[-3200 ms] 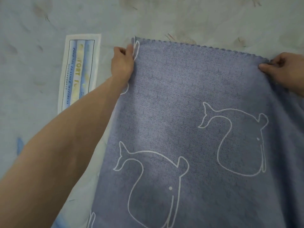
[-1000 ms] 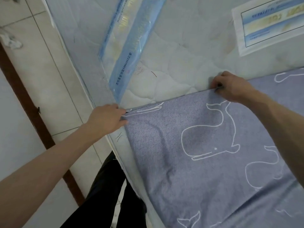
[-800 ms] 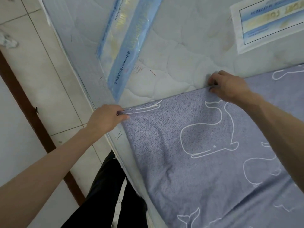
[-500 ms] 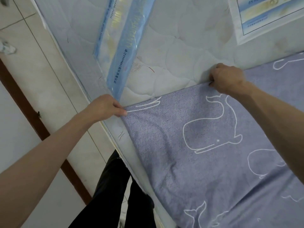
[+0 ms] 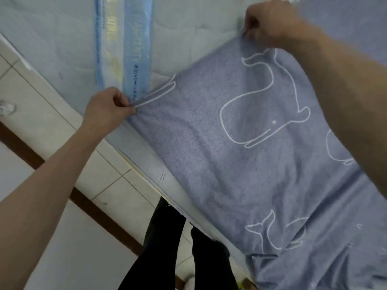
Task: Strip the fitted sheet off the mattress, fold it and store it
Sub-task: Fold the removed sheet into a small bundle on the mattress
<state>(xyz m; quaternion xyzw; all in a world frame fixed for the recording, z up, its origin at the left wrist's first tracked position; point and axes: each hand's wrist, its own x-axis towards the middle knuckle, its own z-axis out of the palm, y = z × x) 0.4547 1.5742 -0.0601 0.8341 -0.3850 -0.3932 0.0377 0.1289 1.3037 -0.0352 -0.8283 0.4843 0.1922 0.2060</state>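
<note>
Blue-grey whale-print fitted sheet (image 5: 240, 143): your hands pinch its far edge.
Left hand (image 5: 106, 109) nearer, right hand (image 5: 276, 21) farther right; the edge runs between them, the cloth hanging toward you.

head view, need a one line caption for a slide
Both hands, left and right, pinch the edge of a blue whale-print sheet spread on a bare mattress.
</note>
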